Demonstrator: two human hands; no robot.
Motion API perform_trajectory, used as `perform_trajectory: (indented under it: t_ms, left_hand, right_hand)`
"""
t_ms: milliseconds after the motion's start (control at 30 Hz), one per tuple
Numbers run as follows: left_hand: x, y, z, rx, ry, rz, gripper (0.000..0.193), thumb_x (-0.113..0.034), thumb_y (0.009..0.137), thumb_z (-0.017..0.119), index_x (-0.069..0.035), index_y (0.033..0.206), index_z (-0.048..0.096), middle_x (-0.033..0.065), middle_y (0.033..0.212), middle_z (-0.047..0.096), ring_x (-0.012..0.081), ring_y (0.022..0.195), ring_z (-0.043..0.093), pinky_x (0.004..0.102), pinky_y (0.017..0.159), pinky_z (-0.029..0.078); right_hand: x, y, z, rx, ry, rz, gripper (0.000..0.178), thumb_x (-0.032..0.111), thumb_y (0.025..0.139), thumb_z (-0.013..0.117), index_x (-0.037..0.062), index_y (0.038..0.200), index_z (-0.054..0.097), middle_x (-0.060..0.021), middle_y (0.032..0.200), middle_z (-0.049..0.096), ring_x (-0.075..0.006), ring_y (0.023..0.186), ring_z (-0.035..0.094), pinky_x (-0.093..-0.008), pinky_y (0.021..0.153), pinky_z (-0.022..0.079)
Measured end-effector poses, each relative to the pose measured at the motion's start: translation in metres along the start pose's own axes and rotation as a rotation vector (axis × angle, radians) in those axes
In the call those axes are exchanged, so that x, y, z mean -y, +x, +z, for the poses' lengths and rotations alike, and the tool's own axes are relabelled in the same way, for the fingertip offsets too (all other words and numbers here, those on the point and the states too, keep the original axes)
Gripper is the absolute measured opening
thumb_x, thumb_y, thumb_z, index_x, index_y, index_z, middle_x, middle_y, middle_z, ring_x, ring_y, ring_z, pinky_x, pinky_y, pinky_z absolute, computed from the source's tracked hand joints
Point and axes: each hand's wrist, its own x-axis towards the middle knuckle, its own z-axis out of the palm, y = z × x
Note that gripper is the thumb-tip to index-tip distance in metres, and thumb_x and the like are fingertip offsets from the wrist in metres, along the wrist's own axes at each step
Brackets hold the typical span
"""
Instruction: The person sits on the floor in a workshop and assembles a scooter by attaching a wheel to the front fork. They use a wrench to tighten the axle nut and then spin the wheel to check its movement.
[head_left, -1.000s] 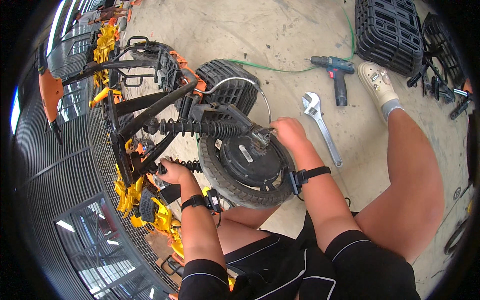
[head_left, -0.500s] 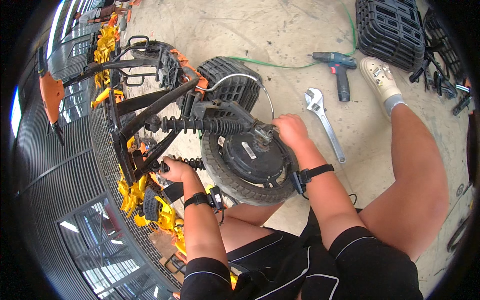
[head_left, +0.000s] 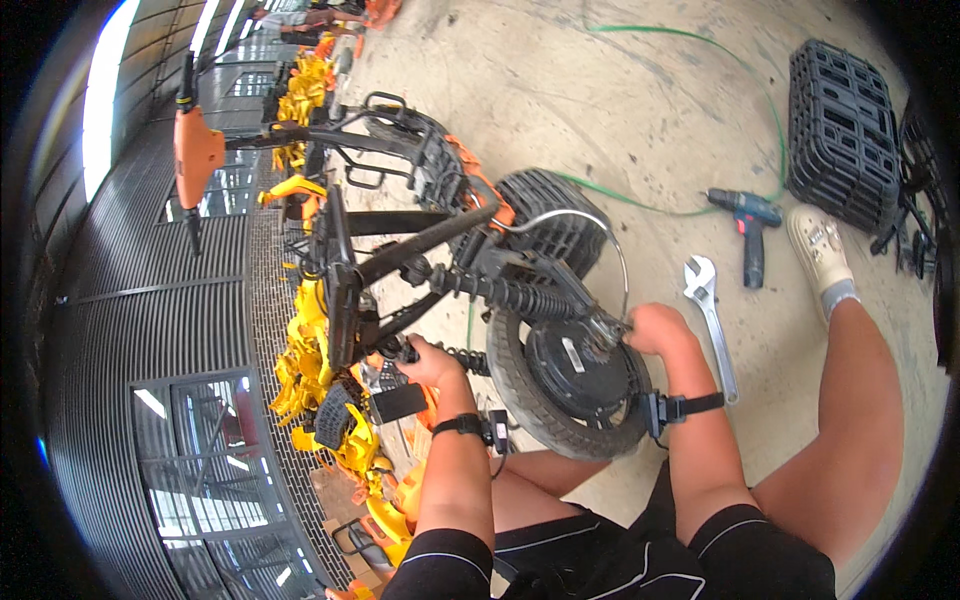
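Though the view swung, both hands (head_left: 432, 362) (head_left: 658, 329) stayed put.

The wheel (head_left: 575, 372) sits at the right end of the frame (head_left: 430, 240), between the left hand (head_left: 430, 362), at the nearer shock (head_left: 468, 361), and the right hand (head_left: 658, 328), by the axle. Beyond the wheel stands a crate (head_left: 560, 195). Right of the right hand, the wrench (head_left: 712, 328) lies on the floor (head_left: 560, 80); farther out lies the drill (head_left: 752, 225), with the shoe (head_left: 822, 248) to its right and another crate (head_left: 843, 140) beyond the shoe. Left of the frame, parts (head_left: 300, 370) line the foot of the wall (head_left: 180, 320)
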Motion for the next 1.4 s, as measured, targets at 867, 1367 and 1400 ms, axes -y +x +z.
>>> perform_trajectory:
  t_ms: [867, 1367, 1400]
  left_hand:
    - [-0.055, -0.042, -0.004, -0.025, -0.061, 0.013, 0.062, -0.025, 0.088, 0.074, 0.01, 0.132, 0.048, 0.0204, 0.105, 0.069, 0.0285, 0.079, 0.068, 0.0368, 0.061, 0.057]
    - [-0.052, -0.041, -0.003, -0.045, -0.072, 0.028, 0.061, -0.023, 0.087, 0.075, 0.01, 0.131, 0.049, 0.0191, 0.099, 0.068, 0.0236, 0.064, 0.063, 0.0343, 0.051, 0.052]
    - [-0.051, -0.039, -0.006, -0.026, -0.036, 0.032, 0.059, -0.023, 0.087, 0.075, 0.009, 0.13, 0.049, 0.0188, 0.099, 0.068, 0.0235, 0.063, 0.063, 0.0343, 0.051, 0.052]
  right_hand:
    - [-0.031, 0.026, 0.037, -0.327, 0.075, -0.171, 0.018, 0.02, 0.084, 0.072, 0.0134, 0.1, 0.075, -0.0127, 0.096, 0.072, -0.0354, 0.094, 0.068, -0.0474, 0.081, 0.054]
    - [-0.033, 0.033, 0.065, -0.592, 0.02, -0.243, 0.015, 0.011, 0.078, 0.072, 0.0159, 0.092, 0.076, -0.0065, 0.087, 0.07, -0.0295, 0.094, 0.065, -0.0427, 0.082, 0.049]
    - [-0.033, 0.033, 0.067, -0.588, 0.007, -0.24, 0.016, 0.01, 0.078, 0.072, 0.0163, 0.092, 0.076, -0.0062, 0.088, 0.07, -0.0292, 0.095, 0.064, -0.0426, 0.083, 0.048]
